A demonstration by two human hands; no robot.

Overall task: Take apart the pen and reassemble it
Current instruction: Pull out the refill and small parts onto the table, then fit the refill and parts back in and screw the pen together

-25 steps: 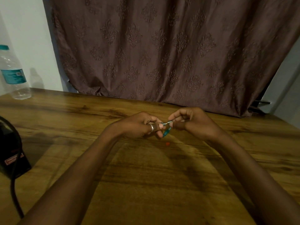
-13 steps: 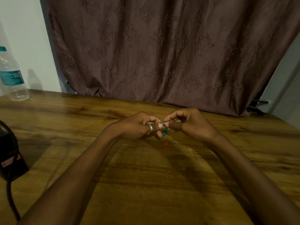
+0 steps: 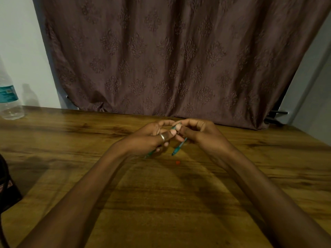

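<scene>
Teal plastic shows in two places over the middle of the wooden counter (image 3: 179, 203). A slim teal pen part (image 3: 179, 147) slants down and towards the person from the spot where the two sets of fingertips meet, and its lower end is free just above the wood. A second teal pen part (image 3: 150, 154) pokes out from under the left grip (image 3: 152, 138). It is too blurred to tell whether it is barrel or cap. The left grip is curled round that part, with a silver ring (image 3: 162, 137) on one finger, and its fingertips touch those of the right grip (image 3: 200, 135). The right grip is closed in a pinch, thumb and forefinger pressed on the upper end of the slanting part, where a speck of teal shows beside the thumbnail. This hand seems to carry the piece, though the left fingertips overlap it there. Both forearms reach in from the near edge.

A small orange-red bit (image 3: 177, 162) lies on the wood just beside the slanting part's lower end, on the person's side and apart from both hands. At the far left stands a clear plastic water bottle (image 3: 9, 102) with a teal label whose print is too blurred to read. A dark object (image 3: 7, 187) is cut off by the left edge. Behind the counter hangs a brown curtain (image 3: 179, 59) embossed with a damask motif, beside a pale wall (image 3: 19, 42).
</scene>
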